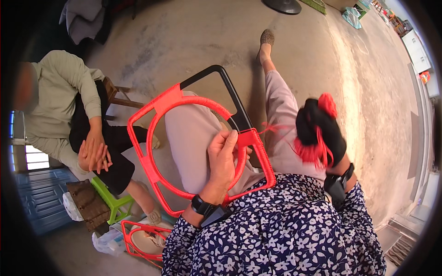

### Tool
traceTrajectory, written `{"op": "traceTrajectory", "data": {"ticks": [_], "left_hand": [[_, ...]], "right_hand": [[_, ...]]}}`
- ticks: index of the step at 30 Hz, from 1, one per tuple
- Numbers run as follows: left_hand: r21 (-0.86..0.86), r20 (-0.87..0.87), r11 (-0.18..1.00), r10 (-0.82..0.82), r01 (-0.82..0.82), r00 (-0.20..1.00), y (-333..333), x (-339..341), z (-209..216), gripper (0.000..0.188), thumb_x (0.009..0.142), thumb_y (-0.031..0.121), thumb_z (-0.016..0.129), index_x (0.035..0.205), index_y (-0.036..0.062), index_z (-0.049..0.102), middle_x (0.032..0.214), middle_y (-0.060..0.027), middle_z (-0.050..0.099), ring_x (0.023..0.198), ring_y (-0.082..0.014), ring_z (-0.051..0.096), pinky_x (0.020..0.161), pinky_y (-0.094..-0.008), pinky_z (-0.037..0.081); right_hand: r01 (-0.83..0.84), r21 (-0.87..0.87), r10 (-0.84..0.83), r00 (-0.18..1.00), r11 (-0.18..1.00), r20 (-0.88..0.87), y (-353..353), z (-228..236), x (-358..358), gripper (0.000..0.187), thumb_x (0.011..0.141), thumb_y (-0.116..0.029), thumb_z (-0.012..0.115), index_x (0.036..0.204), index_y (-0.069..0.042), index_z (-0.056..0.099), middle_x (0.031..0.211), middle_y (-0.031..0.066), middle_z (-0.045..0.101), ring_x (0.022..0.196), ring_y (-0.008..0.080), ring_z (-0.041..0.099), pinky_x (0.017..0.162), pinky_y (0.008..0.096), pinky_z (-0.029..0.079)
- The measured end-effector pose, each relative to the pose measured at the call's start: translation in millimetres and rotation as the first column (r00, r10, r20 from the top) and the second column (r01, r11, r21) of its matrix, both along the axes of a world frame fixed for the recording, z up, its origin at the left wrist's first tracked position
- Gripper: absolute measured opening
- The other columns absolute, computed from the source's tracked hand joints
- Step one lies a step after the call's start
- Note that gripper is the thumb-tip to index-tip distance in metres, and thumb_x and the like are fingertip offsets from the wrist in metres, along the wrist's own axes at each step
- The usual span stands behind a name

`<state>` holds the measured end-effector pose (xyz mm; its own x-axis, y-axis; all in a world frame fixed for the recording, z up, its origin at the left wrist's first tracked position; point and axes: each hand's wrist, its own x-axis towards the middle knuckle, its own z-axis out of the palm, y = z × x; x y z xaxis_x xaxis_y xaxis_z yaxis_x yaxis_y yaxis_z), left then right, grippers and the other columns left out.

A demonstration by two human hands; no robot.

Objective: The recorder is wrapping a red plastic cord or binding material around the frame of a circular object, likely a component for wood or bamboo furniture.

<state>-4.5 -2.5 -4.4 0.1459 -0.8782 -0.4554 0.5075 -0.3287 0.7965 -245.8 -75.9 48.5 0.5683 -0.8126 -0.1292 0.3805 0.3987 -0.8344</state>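
Head view: frame (pixel 168 99) points black corner (pixel 219 70) forward, long axis unclear.

The frame (pixel 168 99) lies aslant over the wearer's left thigh (pixel 186 147), with a ring (pixel 198 100) inside it and the left hand (pixel 220 158) at its right side. Well to the right, above the right thigh, is the right hand (pixel 322 131) with a cord bundle (pixel 313 151). On the left sits a co-worker (pixel 69 106); nearer the wearer stands a stool (pixel 113 200), a bag (pixel 85 200) just left of it. A second frame (pixel 146 226) lies lower left, below the stool in view. Far ahead, a round base (pixel 283 5) stands on the floor (pixel 202 37).
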Motion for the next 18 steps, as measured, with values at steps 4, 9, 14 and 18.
{"op": "traceTrajectory", "data": {"ticks": [4,9,14,18], "left_hand": [[-0.034,-0.208,0.998,-0.054,0.048,0.977,1,3,2,0.014,0.095,0.018,0.057,0.094,0.0049,0.056,0.081,-0.0091,0.068,0.063,-0.0161,0.067,0.051,-0.0261,0.055],[-0.047,-0.050,0.998,0.032,-0.034,0.998,1,2,-8,0.016,0.097,0.017,0.055,0.102,0.0019,0.057,0.086,-0.0078,0.066,0.072,-0.0122,0.065,0.064,-0.0242,0.054],[-0.181,0.248,0.984,0.042,0.004,0.968,-2,-1,-23,0.024,0.099,0.015,0.050,0.113,-0.0026,0.057,0.097,-0.0061,0.064,0.083,-0.0087,0.060,0.073,-0.0235,0.050],[-0.102,0.399,0.985,-0.086,0.137,0.913,0,3,-21,0.022,0.098,0.011,0.050,0.112,-0.0024,0.057,0.100,-0.0066,0.062,0.087,-0.0089,0.057,0.073,-0.0226,0.048]], "right_hand": [[0.454,-0.223,-0.489,0.638,0.863,-0.594,-28,-39,-46,0.036,0.089,-0.026,0.063,0.115,0.000,0.060,0.102,0.0052,0.062,0.086,0.0119,0.059,0.078,0.0274,0.047],[-0.338,0.063,0.277,0.637,0.939,-0.719,-11,-36,-33,0.041,0.088,-0.027,0.067,0.120,-0.002,0.058,0.109,0.0101,0.064,0.100,0.0165,0.059,0.090,0.0301,0.046],[-0.750,-0.272,0.344,0.552,0.602,-0.759,6,-68,46,0.044,0.084,-0.024,0.071,0.120,-0.003,0.056,0.106,0.0149,0.065,0.100,0.0207,0.061,0.087,0.0331,0.049],[-0.460,-0.555,0.071,0.809,0.693,-0.583,-15,-79,84,0.061,0.080,-0.017,0.074,0.132,-0.003,0.046,0.111,0.0150,0.063,0.102,0.0211,0.061,0.087,0.0328,0.049]]}}
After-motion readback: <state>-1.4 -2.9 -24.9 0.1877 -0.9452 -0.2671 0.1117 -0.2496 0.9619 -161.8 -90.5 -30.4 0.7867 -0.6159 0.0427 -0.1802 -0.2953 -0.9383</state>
